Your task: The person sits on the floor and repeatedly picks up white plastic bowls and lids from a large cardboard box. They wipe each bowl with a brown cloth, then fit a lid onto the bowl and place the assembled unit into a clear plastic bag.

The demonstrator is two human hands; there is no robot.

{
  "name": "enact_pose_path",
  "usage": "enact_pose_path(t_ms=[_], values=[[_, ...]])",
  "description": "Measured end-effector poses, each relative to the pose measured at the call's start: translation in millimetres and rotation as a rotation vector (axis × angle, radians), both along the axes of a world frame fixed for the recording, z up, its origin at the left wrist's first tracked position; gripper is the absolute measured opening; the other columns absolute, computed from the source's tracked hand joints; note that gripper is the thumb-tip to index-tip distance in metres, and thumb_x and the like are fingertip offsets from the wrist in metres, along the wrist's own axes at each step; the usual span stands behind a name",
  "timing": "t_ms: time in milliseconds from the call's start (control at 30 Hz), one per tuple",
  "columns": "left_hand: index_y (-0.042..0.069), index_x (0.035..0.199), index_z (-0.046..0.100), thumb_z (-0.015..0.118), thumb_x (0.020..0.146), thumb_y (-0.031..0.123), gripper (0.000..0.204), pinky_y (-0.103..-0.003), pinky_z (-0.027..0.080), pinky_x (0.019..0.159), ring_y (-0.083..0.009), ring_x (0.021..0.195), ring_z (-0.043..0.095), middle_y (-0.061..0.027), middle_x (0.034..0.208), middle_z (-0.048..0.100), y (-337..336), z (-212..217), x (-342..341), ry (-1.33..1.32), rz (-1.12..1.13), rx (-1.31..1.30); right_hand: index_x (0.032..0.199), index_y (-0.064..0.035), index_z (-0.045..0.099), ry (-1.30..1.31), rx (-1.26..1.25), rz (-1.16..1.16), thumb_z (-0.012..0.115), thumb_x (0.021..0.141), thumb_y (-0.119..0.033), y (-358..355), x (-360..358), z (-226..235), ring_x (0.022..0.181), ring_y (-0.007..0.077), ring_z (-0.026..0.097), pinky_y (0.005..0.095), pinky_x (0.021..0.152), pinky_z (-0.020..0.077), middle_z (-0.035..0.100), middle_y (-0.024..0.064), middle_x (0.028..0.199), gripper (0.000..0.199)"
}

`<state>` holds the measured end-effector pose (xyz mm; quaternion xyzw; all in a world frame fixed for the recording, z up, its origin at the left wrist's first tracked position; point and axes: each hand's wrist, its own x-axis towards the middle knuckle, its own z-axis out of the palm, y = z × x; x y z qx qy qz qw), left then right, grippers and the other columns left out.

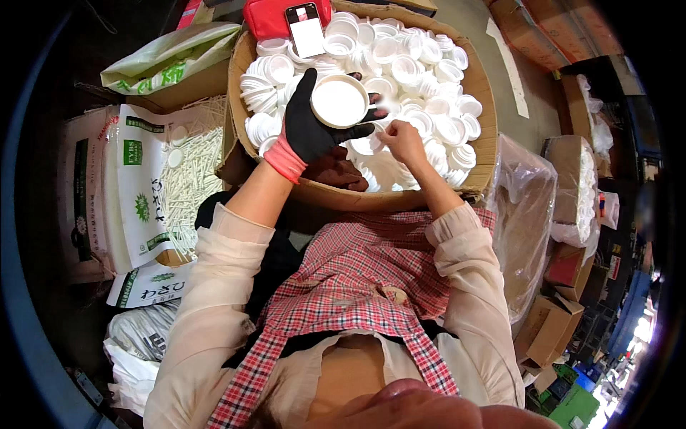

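Note:
My left hand [314, 125], in a black glove with a pink cuff, holds a round white plastic lid [340, 101] with its rim up. Thumb and fingers spread around the lid's edge. Close to its right side is my bare right hand [404, 140], thumb and fingertips pinched together; whatever is between them cannot be made out. A small blurred white bit shows between the lid and those fingers. Both hands are over a large cardboard box [487, 107] heaped with white round lids [407, 70], many nested in stacks. Something brown [336, 171] lies under my left wrist.
A phone [306, 30] leans by a red pouch [266, 17] at the box's far edge. To the left, an opened printed sack [143, 186] holds thin white sticks [191, 189] with white discs on top. Plastic-wrapped cardboard [525, 207] and smaller cartons [549, 329] stand at right.

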<state>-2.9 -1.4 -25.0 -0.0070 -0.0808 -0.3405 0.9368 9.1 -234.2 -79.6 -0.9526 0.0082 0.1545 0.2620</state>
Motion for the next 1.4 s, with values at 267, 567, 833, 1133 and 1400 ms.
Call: enact_pose_path(t_ms=[267, 567, 833, 1133, 1400], values=[[0.001, 0.143, 0.029, 0.035, 0.097, 0.04, 0.06, -0.037, 0.053, 0.085, -0.0356, 0.114, 0.057, -0.0254, 0.134, 0.048, -10.5, 15.1, -9.7, -0.472, 0.274, 0.472, 0.083, -0.0072, 0.054, 0.289, 1.546, 0.026, 0.073, 0.076, -0.006, 1.1, -15.5, 94.1, 0.118, 0.0238, 0.05, 0.0367, 0.093, 0.0463, 0.049, 0.0133, 0.133, 0.02], [0.002, 0.141, 0.03, 0.028, 0.101, 0.037, 0.053, -0.049, 0.048, 0.094, -0.0459, 0.126, 0.042, -0.0276, 0.142, 0.037, -15.6, 28.6, -8.3, -0.253, 0.292, 0.519, 0.126, -0.0049, 0.047, -0.21, 1.147, 0.13, 0.076, 0.07, -0.004, -23.9, -22.8, 113.1, 0.111, 0.019, 0.05, 0.032, 0.087, 0.0488, 0.05, 0.0082, 0.119, 0.063], [-0.001, 0.136, 0.037, 0.057, 0.093, 0.016, 0.05, -0.037, 0.054, 0.087, -0.0257, 0.102, 0.062, -0.0162, 0.116, 0.061, -1.4, 18.2, -10.8, -0.928, 0.72, 1.241, 0.11, -0.0092, 0.064, -0.703, 0.16, 0.758, 0.07, 0.058, 0.002, -8.1, -51.7, 137.5, 0.106, 0.0303, 0.055, 0.0371, 0.089, 0.0492, 0.049, 0.0086, 0.136, 0.054], [0.0, 0.143, 0.025, 0.065, 0.088, 0.023, 0.072, -0.034, 0.045, 0.097, -0.0218, 0.112, 0.057, -0.0133, 0.124, 0.057, 4.4, 18.3, 2.2, -0.42, 0.277, 0.745, 0.114, -0.01, 0.059, -0.666, 0.107, 0.817, 0.067, 0.061, 0.006, 3.5, -62.0, 134.2, 0.108, 0.0312, 0.053, 0.0387, 0.087, 0.0499, 0.051, 0.0084, 0.126, 0.056], [0.009, 0.146, 0.024, 0.043, 0.099, 0.039, 0.059, -0.039, 0.044, 0.1, -0.0285, 0.121, 0.05, -0.0181, 0.137, 0.045, -40.9, 21.2, -14.6, -0.339, 0.57, 0.54, 0.12, -0.0097, 0.056, -0.218, 0.744, 0.524, 0.07, 0.066, -0.001, 14.7, -66.2, 139.6, 0.119, 0.0267, 0.047, 0.0384, 0.095, 0.0432, 0.046, 0.0103, 0.128, 0.057]])
